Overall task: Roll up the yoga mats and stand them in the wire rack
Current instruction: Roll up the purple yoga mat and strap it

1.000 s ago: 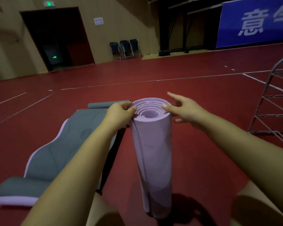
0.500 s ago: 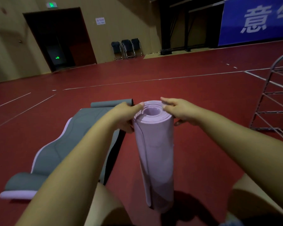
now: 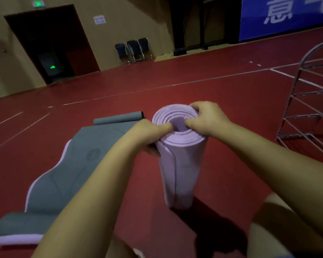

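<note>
A rolled lilac yoga mat [image 3: 179,174] stands upright on the red floor in front of me. My left hand [image 3: 149,135] grips its top rim on the left, thumb over the spiral layers and fingers curled round the outside. My right hand [image 3: 207,118] grips the top rim on the right, thumb dipped into the roll's centre. A grey yoga mat with a lilac underside [image 3: 67,174] lies unrolled on the floor to the left, both ends curling. The silver wire rack [image 3: 306,112] stands at the right edge, apart from the mat.
Red sports floor with white lines stretches ahead. Three folding chairs [image 3: 133,50] stand against the far wall beside a dark doorway [image 3: 50,45]. A blue banner [image 3: 287,13] hangs at the back right. My knees show at the bottom edge.
Both hands have closed in on the mat's top: the right hand went from open fingertips on the rim to gripping it, thumb in the centre. The roll's top has tilted toward me.
</note>
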`<move>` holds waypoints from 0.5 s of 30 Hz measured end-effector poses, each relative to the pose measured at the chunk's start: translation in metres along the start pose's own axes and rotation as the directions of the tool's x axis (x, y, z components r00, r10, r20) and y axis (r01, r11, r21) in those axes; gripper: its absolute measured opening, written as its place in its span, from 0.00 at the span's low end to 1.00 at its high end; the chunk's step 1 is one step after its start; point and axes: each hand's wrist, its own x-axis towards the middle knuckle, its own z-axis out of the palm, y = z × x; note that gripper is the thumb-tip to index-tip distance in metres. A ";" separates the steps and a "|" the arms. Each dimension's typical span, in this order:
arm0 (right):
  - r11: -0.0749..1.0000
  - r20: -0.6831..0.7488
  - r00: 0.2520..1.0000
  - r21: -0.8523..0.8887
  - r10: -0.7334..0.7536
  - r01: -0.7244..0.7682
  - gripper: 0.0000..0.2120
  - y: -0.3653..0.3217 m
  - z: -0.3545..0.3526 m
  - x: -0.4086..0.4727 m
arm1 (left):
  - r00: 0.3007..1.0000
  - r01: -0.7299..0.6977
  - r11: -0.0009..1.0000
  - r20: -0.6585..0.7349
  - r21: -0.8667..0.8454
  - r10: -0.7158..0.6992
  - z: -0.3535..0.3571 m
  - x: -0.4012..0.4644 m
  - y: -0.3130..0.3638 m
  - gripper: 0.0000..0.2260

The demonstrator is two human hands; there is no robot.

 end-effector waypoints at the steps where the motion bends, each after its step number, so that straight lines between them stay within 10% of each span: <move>1: 0.999 -0.067 0.997 0.040 -0.022 0.025 0.15 0.011 -0.002 0.006 | 0.997 -0.046 0.999 -0.065 -0.029 0.044 0.007 0.009 0.007 0.20; 5: 0.977 -0.310 0.947 0.215 0.080 -0.012 0.23 0.079 0.010 0.033 | 0.924 -0.300 0.954 -0.255 -0.027 0.284 0.071 0.059 0.023 0.32; 9: 0.875 -0.385 0.852 0.459 0.354 -0.156 0.21 0.159 0.060 0.021 | 0.959 -0.253 0.933 -0.197 -0.257 0.206 0.179 0.117 0.013 0.44; 15: 0.659 -0.248 0.657 0.558 0.712 -0.504 0.18 0.312 0.142 -0.074 | 0.938 -0.329 0.914 -0.026 0.238 0.345 0.343 0.160 -0.037 0.34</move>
